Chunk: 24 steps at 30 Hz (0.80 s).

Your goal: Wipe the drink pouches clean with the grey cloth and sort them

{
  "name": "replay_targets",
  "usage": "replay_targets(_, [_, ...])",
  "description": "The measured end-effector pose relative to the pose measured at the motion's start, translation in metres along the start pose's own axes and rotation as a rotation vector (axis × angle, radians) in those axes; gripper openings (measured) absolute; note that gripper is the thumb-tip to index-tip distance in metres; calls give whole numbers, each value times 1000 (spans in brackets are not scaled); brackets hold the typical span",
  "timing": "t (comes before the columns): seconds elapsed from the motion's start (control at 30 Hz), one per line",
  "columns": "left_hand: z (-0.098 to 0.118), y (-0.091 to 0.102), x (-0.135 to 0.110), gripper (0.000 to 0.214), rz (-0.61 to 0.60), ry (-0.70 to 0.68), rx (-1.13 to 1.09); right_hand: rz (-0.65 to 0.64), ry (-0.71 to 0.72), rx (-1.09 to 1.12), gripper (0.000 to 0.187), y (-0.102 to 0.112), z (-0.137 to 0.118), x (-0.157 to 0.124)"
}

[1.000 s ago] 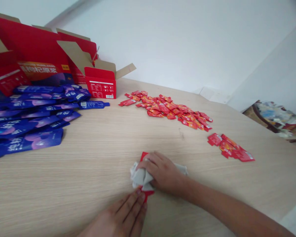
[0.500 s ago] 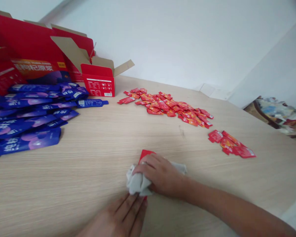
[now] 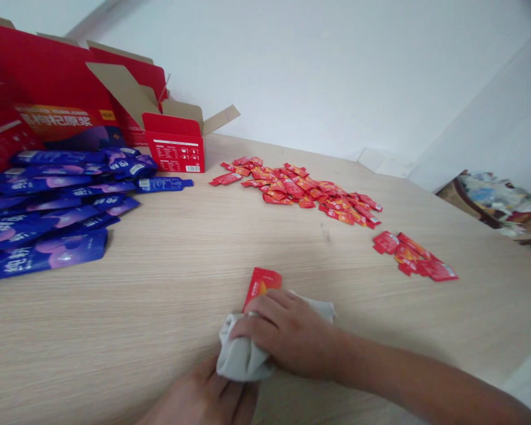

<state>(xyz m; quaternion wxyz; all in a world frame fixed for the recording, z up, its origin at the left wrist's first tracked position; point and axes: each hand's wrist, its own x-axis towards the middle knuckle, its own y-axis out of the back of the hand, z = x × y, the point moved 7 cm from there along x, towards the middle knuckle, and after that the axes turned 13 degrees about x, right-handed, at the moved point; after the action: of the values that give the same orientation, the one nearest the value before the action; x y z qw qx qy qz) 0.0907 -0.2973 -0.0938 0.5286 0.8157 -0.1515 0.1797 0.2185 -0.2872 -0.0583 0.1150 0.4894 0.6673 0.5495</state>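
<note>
My right hand [image 3: 283, 333] is closed over a bunched grey cloth [image 3: 241, 351], pressing it to the wooden tabletop. A red sachet [image 3: 262, 284] lies flat just beyond the cloth, with its near end under the cloth and my right hand's fingers. My left hand [image 3: 203, 395] sits at the bottom edge of the view, its fingertips against the underside of the cloth. Whether those fingers grip anything is hidden.
Beyond my hands, a loose pile of red sachets [image 3: 296, 189] and a smaller group of red sachets [image 3: 413, 258] lie on the table. Blue-purple pouches [image 3: 48, 218] are spread at the left, beside an open red carton [image 3: 174, 141]. White walls bound the far side.
The cloth and both hands have drawn toward me and slightly left. Much more of the red sachet now shows beyond the cloth.
</note>
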Motion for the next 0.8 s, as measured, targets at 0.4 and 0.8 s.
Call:
replay_targets(0.4, [-3, 10, 3, 37, 25, -146, 100, 226, -263, -71, 38, 61, 94, 14])
replay_targets(0.8, [4, 1, 0, 35, -26, -108, 21, 9, -161, -66, 36, 0, 66, 4])
